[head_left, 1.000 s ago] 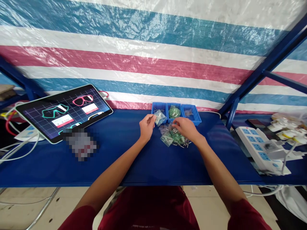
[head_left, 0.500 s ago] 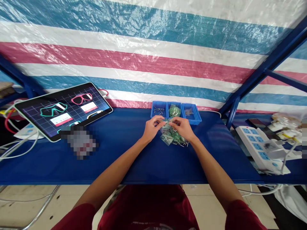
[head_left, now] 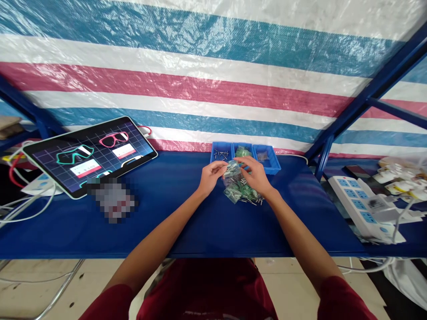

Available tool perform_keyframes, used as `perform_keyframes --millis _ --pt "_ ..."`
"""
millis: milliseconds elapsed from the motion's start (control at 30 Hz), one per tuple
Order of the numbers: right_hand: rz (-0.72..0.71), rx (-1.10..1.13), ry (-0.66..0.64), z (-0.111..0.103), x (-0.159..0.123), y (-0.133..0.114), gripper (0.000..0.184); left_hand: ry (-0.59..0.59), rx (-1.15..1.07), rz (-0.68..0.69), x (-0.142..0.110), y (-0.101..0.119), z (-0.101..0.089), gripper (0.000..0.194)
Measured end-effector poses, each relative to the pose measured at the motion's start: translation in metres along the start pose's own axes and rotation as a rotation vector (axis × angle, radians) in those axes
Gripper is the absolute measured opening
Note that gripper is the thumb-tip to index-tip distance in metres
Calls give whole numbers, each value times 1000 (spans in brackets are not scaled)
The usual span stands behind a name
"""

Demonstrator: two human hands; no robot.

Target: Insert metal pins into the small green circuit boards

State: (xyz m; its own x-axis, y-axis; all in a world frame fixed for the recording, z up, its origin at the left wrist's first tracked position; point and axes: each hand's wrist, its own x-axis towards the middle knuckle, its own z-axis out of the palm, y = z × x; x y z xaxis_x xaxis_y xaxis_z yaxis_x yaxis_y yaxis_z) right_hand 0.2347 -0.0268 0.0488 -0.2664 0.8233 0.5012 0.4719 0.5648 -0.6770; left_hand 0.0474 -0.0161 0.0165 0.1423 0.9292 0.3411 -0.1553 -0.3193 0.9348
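Note:
My left hand (head_left: 211, 178) pinches a small clear plastic bag (head_left: 232, 169) by its left side, thumb and fingers closed on it. Silvery bits show inside the bag. At its right edge is my right hand (head_left: 255, 177), the index finger and thumb apart; whether a fingertip touches the bag I cannot tell. Just below both hands lies a pile of small clear and greenish bags (head_left: 245, 190) on the blue table (head_left: 213, 226). Thin silver metal pins stick out around the pile.
Behind my hands are three joined blue bins: the left bin (head_left: 216, 146) holds loose metal pins, the middle one greenish bags (head_left: 244, 151), the right one small pieces (head_left: 263, 156). A tablet (head_left: 90, 155) leans at left beside a blurred item (head_left: 115, 202). Power strips (head_left: 358, 202) lie right.
The bag, mostly hidden between both hands before, now shows its flat face. My right hand's fingers have spread apart and lifted slightly, while my left hand keeps its pinch.

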Motion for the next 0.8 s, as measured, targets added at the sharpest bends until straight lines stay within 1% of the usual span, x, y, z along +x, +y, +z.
perform_keyframes --millis 67,167,233,267,333,400,433,500,533,567,600,633,667,700,733,800 --pt "-76 -64 -7 -1 2 1 23 -8 -17 -24 0 1 0 33" --pt "-75 -86 14 -2 3 4 13 -22 -5 -31 -1 1 2 43" --pt "-27 -61 21 -1 1 5 12 -1 46 3 -2 0 2 49" --pt "5 -39 26 -1 0 5 14 10 74 20 -2 -1 2 49" --pt "79 33 38 1 -2 3 16 21 117 33 -3 -4 2 44" --pt "167 138 29 1 -2 -1 23 22 138 30 -3 -7 2 38" --pt "215 194 3 0 0 -3 27 19 151 29 -3 -8 2 35" --pt "298 277 -90 -1 4 -4 30 18 186 37 -4 -7 1 33" --pt "322 295 -127 -2 6 -3 31 24 201 41 -4 -7 1 34" --pt "333 293 -137 -4 9 -1 32 37 210 45 -4 -6 1 35" --pt "335 271 -109 -5 12 2 33 57 217 45 -4 -4 1 34" --pt "335 228 -36 -7 14 6 33 89 227 46 -4 -3 1 32" --pt "343 164 64 -9 16 10 33 124 247 47 -4 -3 0 29" --pt "366 75 164 -10 17 14 35 155 279 49 -4 -2 -1 26" --pt "400 -38 234 -12 18 18 37 179 318 54 -4 -2 -2 23" --pt "446 -295 287 -16 16 24 39 201 401 77 -3 -2 -4 18"
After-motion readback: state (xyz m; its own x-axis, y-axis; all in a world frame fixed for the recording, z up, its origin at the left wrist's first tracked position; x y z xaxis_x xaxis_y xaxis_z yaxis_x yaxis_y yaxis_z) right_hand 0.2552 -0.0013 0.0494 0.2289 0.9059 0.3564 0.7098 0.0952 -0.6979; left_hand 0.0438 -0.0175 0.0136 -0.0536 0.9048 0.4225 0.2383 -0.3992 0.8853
